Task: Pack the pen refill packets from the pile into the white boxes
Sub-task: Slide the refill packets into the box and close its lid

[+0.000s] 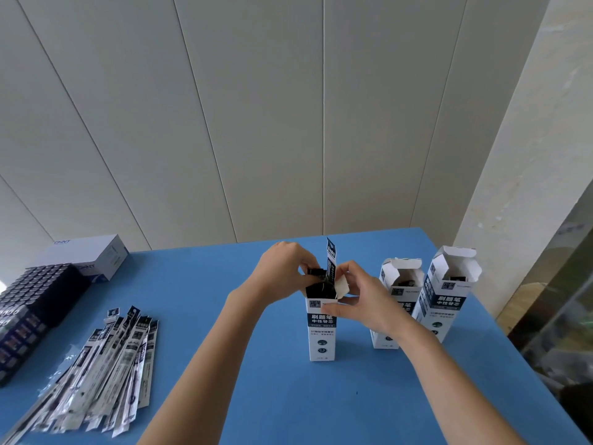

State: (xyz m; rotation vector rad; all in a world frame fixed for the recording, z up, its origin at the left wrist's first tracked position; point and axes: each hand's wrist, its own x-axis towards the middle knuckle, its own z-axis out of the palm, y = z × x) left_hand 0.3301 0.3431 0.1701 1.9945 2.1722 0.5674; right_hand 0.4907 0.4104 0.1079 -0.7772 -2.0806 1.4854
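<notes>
A tall white box (322, 335) stands upright in the middle of the blue table (263, 380), its top open. Refill packets (330, 256) stick out of its mouth, one rising well above the rest. My left hand (285, 268) pinches the dark packet tops at the box's left rim. My right hand (362, 300) grips the box's upper right side by the open flap. A pile of pen refill packets (102, 364) lies fanned out at the left. Two more open white boxes (396, 303) (444, 293) stand upright to the right, with packets inside.
A black block of stacked small items (29, 309) sits at the far left edge, with a white and blue carton (96, 255) behind it. The table's right edge runs diagonally past the boxes. A panelled wall stands behind the table.
</notes>
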